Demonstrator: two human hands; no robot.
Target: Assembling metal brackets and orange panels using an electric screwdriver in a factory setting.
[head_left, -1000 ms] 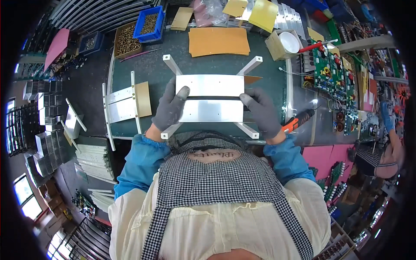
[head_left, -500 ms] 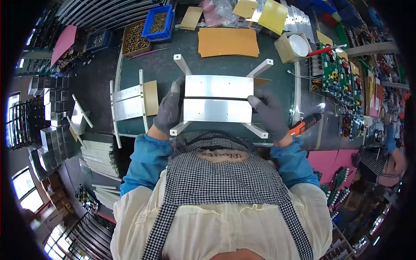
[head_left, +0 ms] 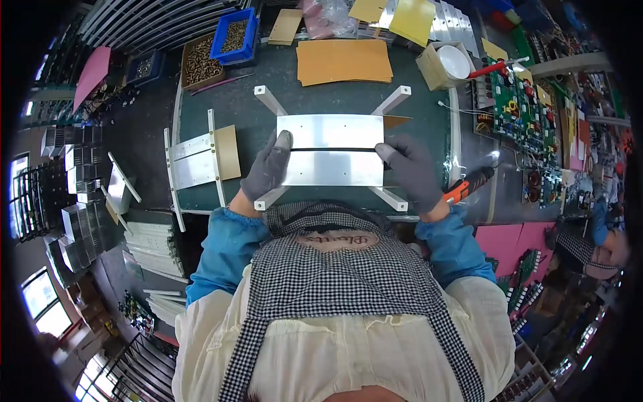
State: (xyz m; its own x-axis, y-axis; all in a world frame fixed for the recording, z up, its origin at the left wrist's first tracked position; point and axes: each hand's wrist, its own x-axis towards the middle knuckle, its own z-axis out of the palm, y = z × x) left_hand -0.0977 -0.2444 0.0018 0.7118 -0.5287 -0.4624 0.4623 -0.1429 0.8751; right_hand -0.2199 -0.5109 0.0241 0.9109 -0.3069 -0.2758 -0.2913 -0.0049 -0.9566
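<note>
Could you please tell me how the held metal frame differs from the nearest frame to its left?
The held frame is between the left hand and right hand; the left-side frame lies untouched. The held frame's bars show only beyond its plates; the left-side frame's bars cross its plates and show brassy fasteners. Both have two silvery plates with a narrow gap.

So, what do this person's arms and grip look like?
The left grip and right grip wear dark grey gloves. Puffy blue sleeve covers wrap the forearms, gathered toward the wrists, with loose cream sleeves above.
</note>
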